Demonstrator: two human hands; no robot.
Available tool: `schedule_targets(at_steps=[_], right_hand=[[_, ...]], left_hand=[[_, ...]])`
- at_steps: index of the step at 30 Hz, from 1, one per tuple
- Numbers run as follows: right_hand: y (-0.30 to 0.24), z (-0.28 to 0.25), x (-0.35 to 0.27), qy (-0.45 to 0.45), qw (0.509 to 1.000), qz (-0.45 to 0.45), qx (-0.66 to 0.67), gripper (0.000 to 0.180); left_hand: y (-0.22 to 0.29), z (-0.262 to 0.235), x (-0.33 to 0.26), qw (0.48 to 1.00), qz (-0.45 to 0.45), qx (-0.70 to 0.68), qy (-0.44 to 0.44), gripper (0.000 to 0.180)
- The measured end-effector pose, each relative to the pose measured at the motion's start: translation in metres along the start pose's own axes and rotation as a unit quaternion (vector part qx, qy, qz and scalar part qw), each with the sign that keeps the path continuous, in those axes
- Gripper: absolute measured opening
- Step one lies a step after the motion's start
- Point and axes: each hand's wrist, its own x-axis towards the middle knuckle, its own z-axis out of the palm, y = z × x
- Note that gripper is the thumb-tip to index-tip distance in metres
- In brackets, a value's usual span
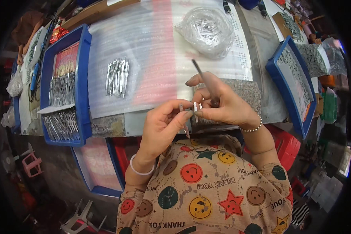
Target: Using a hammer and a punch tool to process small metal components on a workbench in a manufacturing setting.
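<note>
I saw left fingers [177, 121] and right fingers [212, 113] pinching half-hidden metal pieces [195, 110] by the worktop's [105, 126] near edge. Clothing [218, 167] bore lettering.

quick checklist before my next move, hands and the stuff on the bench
1. Left hand grip: ok, a thin piece is pinched at the fingertips.
2. Right hand grip: ok, it holds a dark slim tool and a small silvery piece.
3. Tool's lower end in view: not ok, the hand hides it.
4. Loose metal pile apart from both hands: ok.
5. Clear plastic bag upright and steady: cannot tell.
</note>
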Motion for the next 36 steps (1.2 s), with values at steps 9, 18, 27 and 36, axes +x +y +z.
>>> schedule_targets(at_steps=[9,18,27,36], right_hand=[[0.011,0.009,-0.004,-0.053,0.992,0.005,-0.117,0.051],[0.028,0.020,-0.009,0.033,0.994,0.073,0.077,0.032],[0.054,0.042,-0.017,0.138,0.989,-0.057,0.004,0.017],[0.044,0.042,-0.032,0.168,0.974,-0.108,-0.111,0.016]], left_hand=[[-0.012,-0.003,-0.003,0.998,-0.037,0.051,0.000,0.012],[-0.029,-0.005,-0.002,0.979,-0.035,-0.154,0.130,0.008],[-0.042,0.001,-0.008,0.973,0.018,-0.176,0.150,0.009],[-0.054,-0.004,-0.009,0.935,0.008,-0.354,0.010,0.029]])
